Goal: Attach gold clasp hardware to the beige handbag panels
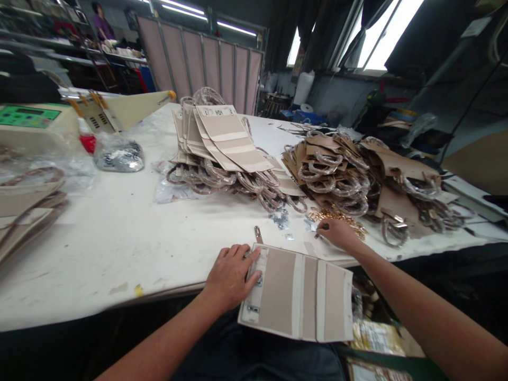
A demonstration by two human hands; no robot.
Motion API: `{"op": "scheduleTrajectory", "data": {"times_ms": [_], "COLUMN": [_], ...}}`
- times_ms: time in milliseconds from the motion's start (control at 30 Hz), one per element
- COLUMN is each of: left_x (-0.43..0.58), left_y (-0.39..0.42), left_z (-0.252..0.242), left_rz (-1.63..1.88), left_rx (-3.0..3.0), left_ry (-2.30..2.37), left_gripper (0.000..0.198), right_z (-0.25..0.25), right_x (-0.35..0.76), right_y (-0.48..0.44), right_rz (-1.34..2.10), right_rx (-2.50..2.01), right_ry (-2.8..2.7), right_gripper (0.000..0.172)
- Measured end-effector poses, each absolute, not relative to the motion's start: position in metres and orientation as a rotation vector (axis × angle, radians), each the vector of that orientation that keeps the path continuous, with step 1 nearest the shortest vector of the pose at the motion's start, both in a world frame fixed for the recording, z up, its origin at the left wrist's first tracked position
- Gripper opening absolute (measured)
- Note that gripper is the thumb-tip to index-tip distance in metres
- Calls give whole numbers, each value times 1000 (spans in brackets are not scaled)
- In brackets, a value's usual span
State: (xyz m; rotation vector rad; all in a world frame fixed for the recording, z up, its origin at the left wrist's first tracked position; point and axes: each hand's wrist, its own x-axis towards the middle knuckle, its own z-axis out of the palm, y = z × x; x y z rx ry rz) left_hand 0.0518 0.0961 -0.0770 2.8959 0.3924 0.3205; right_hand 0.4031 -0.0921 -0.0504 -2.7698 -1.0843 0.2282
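My left hand (232, 275) lies flat with fingers spread on the left end of a beige and white bag panel (301, 293) that hangs over the table's near edge. My right hand (337, 233) reaches forward to a small heap of gold metal fittings (337, 218) and pinches something small and dark that I cannot make out. A small metal tab (258, 234) lies just beyond the panel.
A white table (119, 233) holds a stack of beige panels with wrapped handles (222, 143) in the middle and a larger heap (357, 169) at the right. A machine with a green panel (29, 119) and a silver bag (118, 156) stand at the left. More panels (24, 211) lie at far left.
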Motion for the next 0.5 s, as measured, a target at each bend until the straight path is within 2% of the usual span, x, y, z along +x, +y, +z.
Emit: {"op": "scheduleTrajectory", "data": {"times_ms": [233, 400, 500], "left_x": [52, 52, 52], "left_y": [95, 95, 96], "left_z": [-76, -74, -75], "left_rz": [326, 313, 317], "left_rx": [2875, 2830, 2806], "left_ry": [402, 419, 440], "left_gripper": [53, 54, 56], "right_z": [-21, -14, -20], "right_x": [351, 284, 255], "right_y": [-68, -33, -15], "right_rz": [486, 891, 978], "right_rx": [-2482, -2066, -1985], "right_ry": [-1182, -1150, -1221], "right_gripper": [23, 23, 18]}}
